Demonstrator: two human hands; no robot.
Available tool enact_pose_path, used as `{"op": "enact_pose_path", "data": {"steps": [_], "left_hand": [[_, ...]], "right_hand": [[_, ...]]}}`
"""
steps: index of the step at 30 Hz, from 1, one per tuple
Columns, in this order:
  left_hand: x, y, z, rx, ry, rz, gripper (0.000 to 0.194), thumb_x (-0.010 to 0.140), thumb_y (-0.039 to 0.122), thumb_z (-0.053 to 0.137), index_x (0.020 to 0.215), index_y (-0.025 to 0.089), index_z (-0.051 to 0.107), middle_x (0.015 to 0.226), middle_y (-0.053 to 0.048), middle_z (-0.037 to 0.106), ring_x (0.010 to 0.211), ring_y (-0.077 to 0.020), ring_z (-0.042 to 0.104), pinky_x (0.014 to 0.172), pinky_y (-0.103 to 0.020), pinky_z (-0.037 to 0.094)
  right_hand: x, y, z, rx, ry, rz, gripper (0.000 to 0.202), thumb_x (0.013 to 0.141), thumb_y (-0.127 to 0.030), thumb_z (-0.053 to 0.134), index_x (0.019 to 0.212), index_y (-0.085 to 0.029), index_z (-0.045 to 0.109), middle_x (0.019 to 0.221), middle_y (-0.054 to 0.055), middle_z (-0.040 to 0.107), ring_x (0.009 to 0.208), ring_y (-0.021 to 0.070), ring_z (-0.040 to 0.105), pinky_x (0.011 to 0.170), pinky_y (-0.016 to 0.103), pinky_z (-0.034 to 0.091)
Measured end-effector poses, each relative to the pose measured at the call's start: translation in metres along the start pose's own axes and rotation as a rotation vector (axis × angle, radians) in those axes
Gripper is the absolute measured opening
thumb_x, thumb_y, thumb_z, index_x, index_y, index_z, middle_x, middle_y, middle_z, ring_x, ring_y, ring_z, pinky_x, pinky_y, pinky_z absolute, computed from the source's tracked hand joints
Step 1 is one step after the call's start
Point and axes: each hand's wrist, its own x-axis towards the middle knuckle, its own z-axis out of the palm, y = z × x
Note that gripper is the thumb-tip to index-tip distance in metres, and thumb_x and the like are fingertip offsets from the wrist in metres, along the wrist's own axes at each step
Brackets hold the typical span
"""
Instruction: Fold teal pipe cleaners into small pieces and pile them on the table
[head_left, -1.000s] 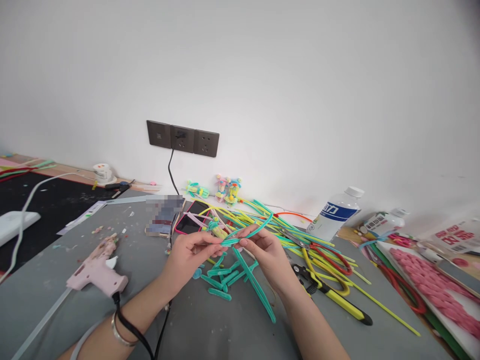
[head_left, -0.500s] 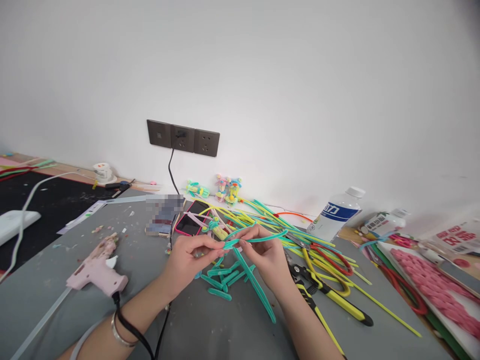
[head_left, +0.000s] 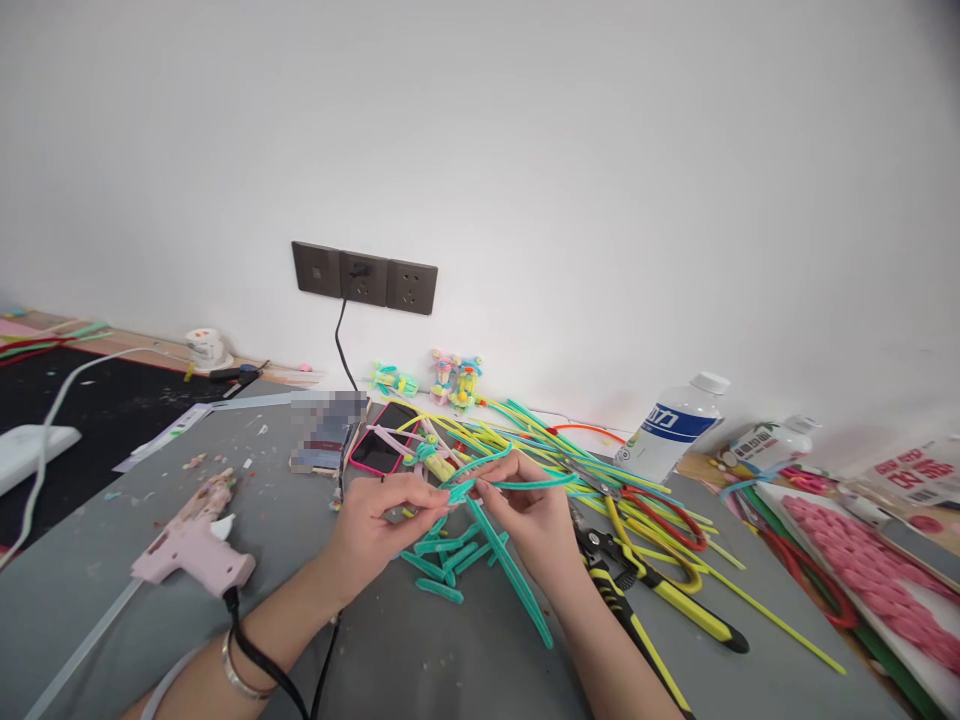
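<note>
Teal pipe cleaners (head_left: 540,483) are pinched between both hands over the middle of the grey table. My left hand (head_left: 386,530) closes its thumb and forefinger on their left end. On the right, my right hand (head_left: 525,510) grips them a short way along, and two free ends spread to the right and up. Below the hands lie several short folded teal pieces (head_left: 439,590) and a long folded teal strip (head_left: 514,575). A small yellow and pink figure (head_left: 435,460) is just behind the fingers.
A pink glue gun (head_left: 199,545) lies left. Pliers (head_left: 675,600), red-handled scissors (head_left: 675,518) and yellow-green pipe cleaners (head_left: 780,610) are right. Behind stand a bottle (head_left: 675,425) and finished figures (head_left: 466,380). A phone (head_left: 382,440) lies beside a pixelated box (head_left: 326,435).
The free ends of the teal pipe cleaners between my hands have spread further apart, one rising slightly. Both hands have barely moved.
</note>
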Motion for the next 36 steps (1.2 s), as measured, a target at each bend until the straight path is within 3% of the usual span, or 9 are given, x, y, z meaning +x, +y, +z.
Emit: {"op": "enact_pose_path", "data": {"steps": [7, 15, 18, 21, 25, 28, 31, 36], "left_hand": [[-0.001, -0.002, 0.000, 0.044, -0.012, 0.052, 0.011, 0.084, 0.013, 0.070, 0.080, 0.020, 0.077, 0.070, -0.004, 0.079, 0.062, -0.0174, 0.075, 0.060, -0.023, 0.060], [-0.002, -0.004, 0.001, 0.112, -0.033, 0.124, 0.010, 0.086, 0.017, 0.069, 0.083, 0.021, 0.078, 0.069, -0.004, 0.079, 0.063, -0.0169, 0.075, 0.062, -0.023, 0.059], [-0.002, -0.005, 0.001, 0.110, -0.037, 0.045, 0.010, 0.086, 0.020, 0.069, 0.080, 0.021, 0.077, 0.069, -0.004, 0.079, 0.062, -0.0179, 0.075, 0.061, -0.023, 0.059], [-0.001, -0.007, 0.001, 0.087, -0.051, -0.125, 0.010, 0.085, 0.022, 0.067, 0.086, 0.019, 0.077, 0.079, -0.006, 0.081, 0.067, -0.0194, 0.077, 0.062, -0.024, 0.061], [0.002, -0.011, 0.002, 0.129, -0.153, -0.285, 0.015, 0.085, 0.026, 0.067, 0.095, 0.018, 0.077, 0.085, -0.005, 0.082, 0.068, -0.0195, 0.075, 0.061, -0.024, 0.058], [0.001, -0.015, 0.003, 0.264, -0.276, -0.294, 0.013, 0.086, 0.028, 0.069, 0.083, 0.019, 0.077, 0.069, -0.001, 0.076, 0.056, -0.0154, 0.065, 0.051, -0.021, 0.048], [0.001, -0.016, 0.005, 0.335, -0.355, -0.242, 0.019, 0.087, 0.028, 0.067, 0.074, 0.020, 0.077, 0.060, 0.000, 0.069, 0.055, -0.0149, 0.060, 0.052, -0.020, 0.041], [0.005, -0.009, 0.002, 0.192, -0.262, -0.297, 0.025, 0.091, 0.033, 0.059, 0.083, 0.018, 0.077, 0.082, -0.005, 0.069, 0.063, -0.0150, 0.058, 0.055, -0.022, 0.042]], "right_hand": [[-0.003, -0.001, 0.001, -0.172, -0.013, -0.083, 0.014, 0.086, -0.026, 0.068, 0.075, -0.023, 0.059, 0.083, 0.006, 0.073, 0.080, 0.0243, 0.069, 0.074, 0.037, 0.054], [-0.006, -0.001, 0.003, -0.349, -0.016, -0.214, 0.017, 0.083, -0.014, 0.061, 0.075, -0.025, 0.051, 0.088, 0.005, 0.076, 0.081, 0.0237, 0.072, 0.075, 0.036, 0.053], [-0.005, 0.000, 0.001, -0.368, -0.015, -0.246, 0.016, 0.085, -0.014, 0.061, 0.077, -0.025, 0.052, 0.089, 0.005, 0.076, 0.082, 0.0236, 0.072, 0.077, 0.037, 0.053], [-0.001, -0.002, -0.005, -0.391, -0.007, -0.260, 0.009, 0.088, -0.019, 0.062, 0.082, -0.025, 0.060, 0.092, 0.006, 0.076, 0.088, 0.0258, 0.071, 0.079, 0.038, 0.052], [0.005, -0.004, -0.016, -0.439, 0.010, -0.278, 0.007, 0.090, -0.022, 0.062, 0.085, -0.026, 0.064, 0.093, 0.007, 0.075, 0.093, 0.0280, 0.068, 0.083, 0.042, 0.050], [0.009, -0.004, -0.020, -0.415, -0.012, -0.303, 0.007, 0.092, -0.023, 0.063, 0.086, -0.025, 0.065, 0.094, 0.007, 0.073, 0.092, 0.0270, 0.068, 0.082, 0.041, 0.050], [0.010, -0.004, -0.020, -0.383, -0.070, -0.324, 0.008, 0.092, -0.021, 0.063, 0.086, -0.025, 0.066, 0.095, 0.007, 0.072, 0.093, 0.0259, 0.067, 0.082, 0.040, 0.050], [0.009, -0.009, -0.016, -0.353, -0.182, -0.317, 0.010, 0.092, -0.023, 0.065, 0.084, -0.026, 0.069, 0.097, 0.007, 0.071, 0.095, 0.0264, 0.067, 0.083, 0.041, 0.051]]}}
